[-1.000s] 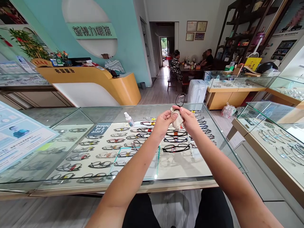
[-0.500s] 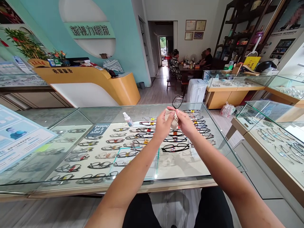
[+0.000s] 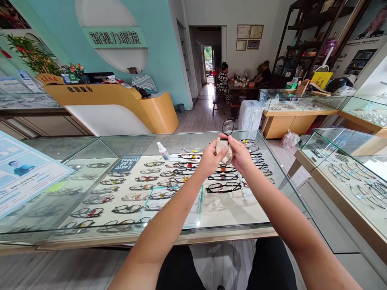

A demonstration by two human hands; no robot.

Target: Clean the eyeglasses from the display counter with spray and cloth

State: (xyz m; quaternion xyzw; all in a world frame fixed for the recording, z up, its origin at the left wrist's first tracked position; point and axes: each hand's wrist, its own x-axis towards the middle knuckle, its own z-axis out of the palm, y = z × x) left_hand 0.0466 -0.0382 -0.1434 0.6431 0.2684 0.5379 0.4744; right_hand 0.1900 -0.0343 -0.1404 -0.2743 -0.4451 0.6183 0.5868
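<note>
Over the glass display case, my left hand [image 3: 211,158] is closed on a beige cleaning cloth [image 3: 223,150], its thumb pressed on the front of it. The cloth is wrapped around part of a pair of dark-framed eyeglasses [image 3: 223,129]. One lens sticks up above my fingers; the other is hidden by the cloth. My right hand [image 3: 241,154] grips the eyeglasses at the right side, its fingertips close against the cloth. A white spray bottle [image 3: 163,151] stands on the glass to the left of my hands.
Rows of eyeglasses [image 3: 223,187] lie inside the glass display case [image 3: 229,219]. A printed board [image 3: 30,173] is at the left. Another glass case [image 3: 353,161] stands on the right. Two people [image 3: 223,82] sit at a table farther back, near a wrapped suitcase [image 3: 250,114].
Both hands have shifted slightly to the right with the cloth and eyeglasses. The exposed lens has turned more upright, and more of the cloth shows between my hands.
</note>
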